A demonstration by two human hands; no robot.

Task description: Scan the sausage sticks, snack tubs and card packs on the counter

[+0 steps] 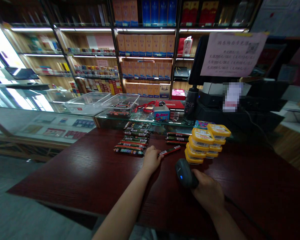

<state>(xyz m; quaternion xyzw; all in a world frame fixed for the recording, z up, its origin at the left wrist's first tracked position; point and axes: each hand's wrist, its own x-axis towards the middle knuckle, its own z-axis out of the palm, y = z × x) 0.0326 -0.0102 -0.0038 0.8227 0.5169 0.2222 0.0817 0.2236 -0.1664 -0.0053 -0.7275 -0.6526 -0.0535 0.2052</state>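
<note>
My right hand (210, 191) is wrapped round the handle of a black barcode scanner (183, 175) with a blue light, held over the dark wooden counter. A little to its left, my left hand (152, 160) is closed on the left end of a slim red-and-black packaged stick (171, 151); its label faces up, and my fingertips are partly hidden. Just beyond that hand, a row of similar slim packets (133, 141) lies side by side. A few more dark packets (177, 137) rest farther right. Stacked yellow-lidded tubs (202, 136) stand beyond the scanner.
At the counter's back are a glass ledge, clear plastic bins (87, 102), and a small blue box (161, 113). A monitor with a paper sign (231, 55) rises at right. The scanner's cable (245, 213) runs across the right side. Stocked shelves (146, 56) line the wall.
</note>
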